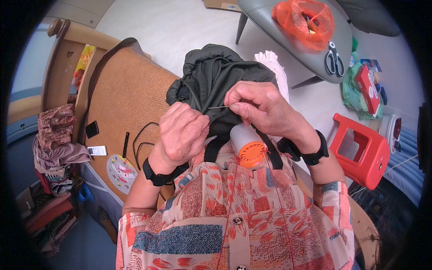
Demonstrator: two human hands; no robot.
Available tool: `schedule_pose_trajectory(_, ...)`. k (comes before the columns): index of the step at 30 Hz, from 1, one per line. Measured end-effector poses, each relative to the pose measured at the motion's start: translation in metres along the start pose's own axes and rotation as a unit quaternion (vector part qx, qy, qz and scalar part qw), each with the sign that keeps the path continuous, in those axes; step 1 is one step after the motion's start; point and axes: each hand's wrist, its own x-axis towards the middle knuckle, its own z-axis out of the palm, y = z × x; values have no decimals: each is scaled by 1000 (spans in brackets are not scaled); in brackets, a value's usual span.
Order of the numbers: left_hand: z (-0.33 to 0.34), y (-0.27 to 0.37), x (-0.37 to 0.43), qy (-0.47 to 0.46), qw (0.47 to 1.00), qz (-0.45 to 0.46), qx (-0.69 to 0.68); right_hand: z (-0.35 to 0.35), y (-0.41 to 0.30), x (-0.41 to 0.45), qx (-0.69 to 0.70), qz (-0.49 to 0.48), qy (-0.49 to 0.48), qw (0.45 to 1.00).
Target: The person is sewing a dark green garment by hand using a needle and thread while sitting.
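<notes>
Dark green fabric, apparently a garment (216, 74), lies bunched over my lap. My left hand (184, 131) is closed on a fold of it, its knuckles facing up. Between the thumb and fingers of my right hand (261, 106) is a thin metal needle (218, 107), which points left across the cloth towards my left hand. Whether any thread runs through it cannot be made out. A small grey and orange device (248, 148) hangs on a red cord at my chest, just below the hands. Each wrist wears a black band.
At left, a bed with a woven mat (125, 81) holds a phone (91, 129), a white remote (97, 150) and a round fan (121, 172). Scissors (334, 60) and an orange bag (305, 25) rest on a grey seat. A red stool (359, 152) is at right.
</notes>
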Motion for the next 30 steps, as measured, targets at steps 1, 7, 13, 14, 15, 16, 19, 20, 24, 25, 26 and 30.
schedule_pose_trajectory(1,1,-1,0,15,1000,15,6,-2,-3,-1,25,65,-30,997)
schedule_pose_trajectory(7,-1,-2,-5,11,999,28,18,-3,8,-4,38,24,-38,998)
schedule_pose_trajectory(13,-4,3,-5,-9,1000,0,10,2,-1,-3,146,135,-54,979)
schedule_pose_trajectory(14,-3,3,-5,-9,1000,-1,10,4,0,-3,142,173,-73,972)
schedule_pose_trajectory(15,-3,2,-6,-6,1000,-3,11,4,1,-4,142,173,-74,972)
schedule_pose_trajectory(16,-3,2,-7,-2,1000,-6,12,5,3,-5,125,145,-61,980)
schedule_pose_trajectory(19,0,-1,-7,15,999,15,25,2,5,-3,64,64,-42,995)
schedule_pose_trajectory(20,0,-2,-7,15,999,14,25,0,6,-1,20,12,-35,999)
schedule_pose_trajectory(24,1,-2,-4,18,1000,10,17,-2,9,0,-40,-56,-25,997)
schedule_pose_trajectory(25,1,-2,-4,16,1000,8,15,-3,7,-1,-40,-49,-28,998)
schedule_pose_trajectory(26,1,-2,-4,16,1000,8,15,-3,6,-1,-39,-42,-30,998)
schedule_pose_trajectory(30,0,-3,-5,4,999,21,27,-2,3,-2,-28,-31,-15,999)
